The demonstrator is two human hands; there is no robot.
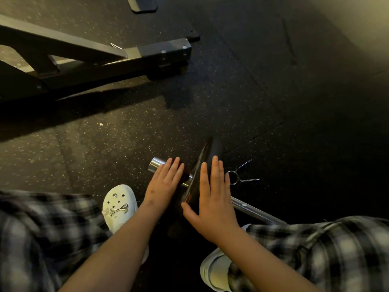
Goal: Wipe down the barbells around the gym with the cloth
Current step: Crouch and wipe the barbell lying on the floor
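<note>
Speckled black rubber floor (273,91) spreads under a dark steel bench frame (94,60) at the upper left. The barbell (252,209) lies on the floor in front of the crouching person, with a black weight plate (207,152) on its chrome sleeve. The right hand (212,199) lies flat against the plate, fingers straight. The left hand (166,182), also flat, is on the plate's other side, over the sleeve. A spring collar (235,177) lies just beside the plate.

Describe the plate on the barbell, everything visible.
The plate is a glossy black disc seen almost edge-on. It stands upright on the floor, threaded on the barbell near its chrome end. The right hand lies flat against its shaft-side face, thumb across the rim. The left hand lies flat on the other side; contact there is unclear.
</note>
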